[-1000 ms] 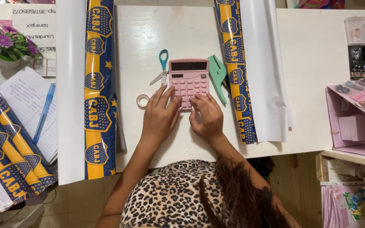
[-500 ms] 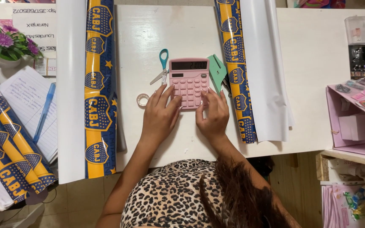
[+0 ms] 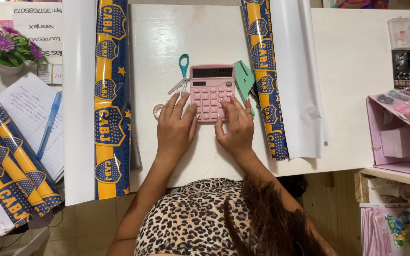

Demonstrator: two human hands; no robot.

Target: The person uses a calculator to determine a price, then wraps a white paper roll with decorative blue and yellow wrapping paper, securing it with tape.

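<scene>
The pink calculator (image 3: 211, 92) lay flat near the middle of the white table (image 3: 357, 95), its dark display turned away from the person. The left hand (image 3: 175, 127) rested beside the calculator's left edge, fingers spread and loose, clamped on nothing, with the fingertips touching or nearly touching the casing. The right hand (image 3: 236, 124) lay over the lower right of the keypad, fingers apart and slightly curled, their tips on the keys; it gripped nothing either.

Against the picture from half a second before, the right hand had slid a little to the left and lower on the keys, away from the calculator's right edge. A second before, it had sat lower still, near the calculator's bottom edge. The left hand had kept its place beside the casing throughout, and the calculator itself had not shifted.

A pair of scissors with teal handles (image 3: 181, 75) lay just left of the calculator's top corner, and a small clear tape ring (image 3: 158, 111) sat beside the left hand's fingers. A green tool (image 3: 244, 81) lay at the calculator's right edge. Blue-and-yellow wrapping sheets (image 3: 110, 104) ran along the table on both sides, unmoved. A purple flower in a pot (image 3: 6, 47) stood at the far left.
</scene>
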